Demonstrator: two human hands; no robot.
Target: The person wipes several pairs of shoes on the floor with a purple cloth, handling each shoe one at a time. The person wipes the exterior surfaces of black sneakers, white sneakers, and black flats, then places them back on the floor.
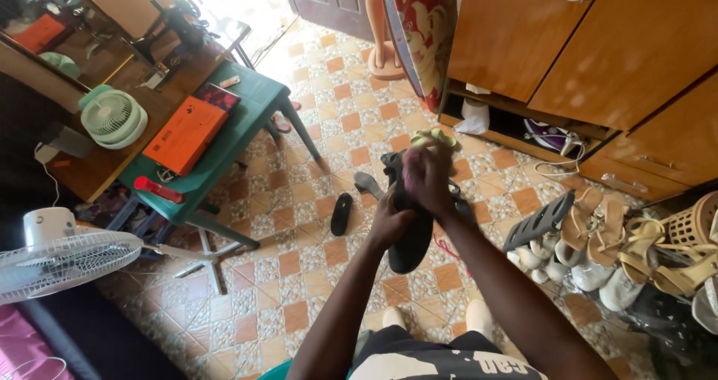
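My left hand (389, 223) grips a black shoe (411, 249) from the side and holds it up in front of me, sole end down. My right hand (426, 176) is on the upper part of the same shoe, pressing a yellow-green cloth (436, 137) against it. The motion blurs that hand. On the tiled floor beyond lie a black slipper (342, 214) and another dark shoe (369, 185).
A green plastic table (254, 111) with an orange box (186, 134) stands to the left. A white fan (56, 256) is at the near left. A shoe rack (636, 253) with several sandals sits at the right under wooden cupboards (598, 43).
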